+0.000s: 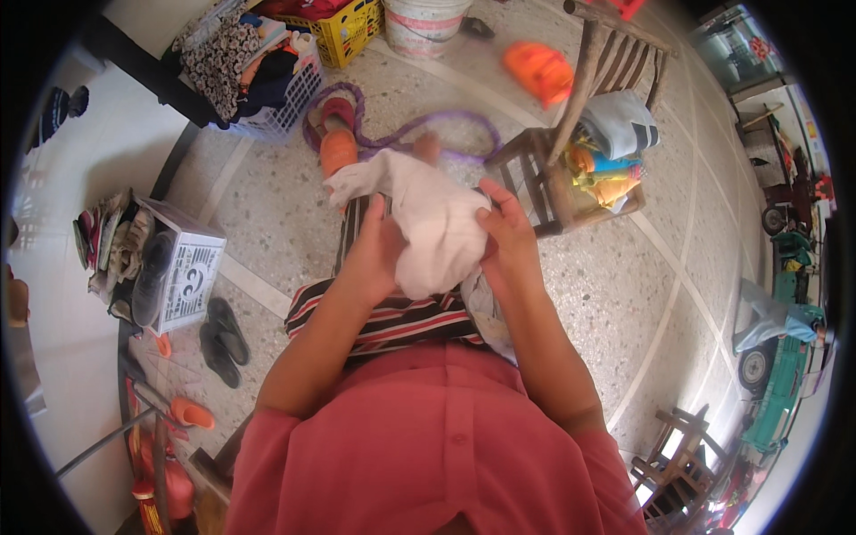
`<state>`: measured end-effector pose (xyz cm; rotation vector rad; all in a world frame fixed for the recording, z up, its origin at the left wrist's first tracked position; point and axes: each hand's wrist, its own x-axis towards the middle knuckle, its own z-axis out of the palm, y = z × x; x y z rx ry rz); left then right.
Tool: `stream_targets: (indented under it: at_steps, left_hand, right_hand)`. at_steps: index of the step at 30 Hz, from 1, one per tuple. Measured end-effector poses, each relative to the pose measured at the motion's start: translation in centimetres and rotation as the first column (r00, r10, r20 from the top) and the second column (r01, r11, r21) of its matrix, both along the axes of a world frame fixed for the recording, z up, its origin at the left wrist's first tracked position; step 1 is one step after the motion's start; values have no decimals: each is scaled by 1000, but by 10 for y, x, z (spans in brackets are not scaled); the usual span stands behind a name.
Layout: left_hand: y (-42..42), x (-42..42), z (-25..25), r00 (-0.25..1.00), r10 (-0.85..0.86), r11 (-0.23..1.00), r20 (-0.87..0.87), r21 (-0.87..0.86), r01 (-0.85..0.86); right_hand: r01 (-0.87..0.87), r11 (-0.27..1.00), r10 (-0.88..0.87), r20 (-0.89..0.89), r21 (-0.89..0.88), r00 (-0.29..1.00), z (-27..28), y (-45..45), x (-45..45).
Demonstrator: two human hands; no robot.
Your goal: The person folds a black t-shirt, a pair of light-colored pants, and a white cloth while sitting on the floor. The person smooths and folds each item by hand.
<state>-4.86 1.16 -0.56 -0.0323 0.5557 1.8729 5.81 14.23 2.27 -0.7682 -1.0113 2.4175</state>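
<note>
A pale, crumpled cloth item (438, 224), perhaps a garment, hangs bunched between my hands above my lap. My left hand (378, 251) is at its left side, thumb up, with the fingers partly hidden behind the cloth. On the right edge, my right hand (505, 234) pinches the fabric between thumb and fingers. Striped trousers (401, 328) cover my legs below. Another light cloth (485, 307) lies on my lap under my right forearm. An orange slipper (339, 150) is on my foot beyond the cloth.
A wooden chair (562, 194) at the right holds folded clothes (605, 174). Ahead are a laundry basket (287, 100), a yellow crate (344, 30), a white bucket (428, 27) and a purple hose-like loop (441, 115). A shoe crate (194, 274) and dark slippers (224, 341) stand left.
</note>
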Motion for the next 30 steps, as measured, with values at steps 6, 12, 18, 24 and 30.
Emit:
stream_targets:
  at_steps: [6, 12, 18, 24, 30]
  left_hand:
    - [-10, 10, -3, 940, -177, 919, -290, -392, 52]
    - [-13, -7, 5, 993, 101, 980, -65, -166, -110]
    - [-13, -11, 0, 983, 166, 976, -82, -127, -175]
    - [-13, -11, 13, 959, 234, 968, -159, -55, -245]
    - [-2, 8, 37, 992, 122, 991, 17, 45, -122]
  right_hand:
    - [-4, 999, 2, -49, -46, 999, -13, 3, 4]
    - [-163, 984, 162, 18, 68, 987, -16, -12, 11]
    - [-221, 961, 213, 63, 166, 975, -17, -18, 21]
    - [-156, 775, 55, 181, 612, 982, 9, -14, 27]
    - [-256, -173, 22, 264, 951, 964, 38, -28, 30]
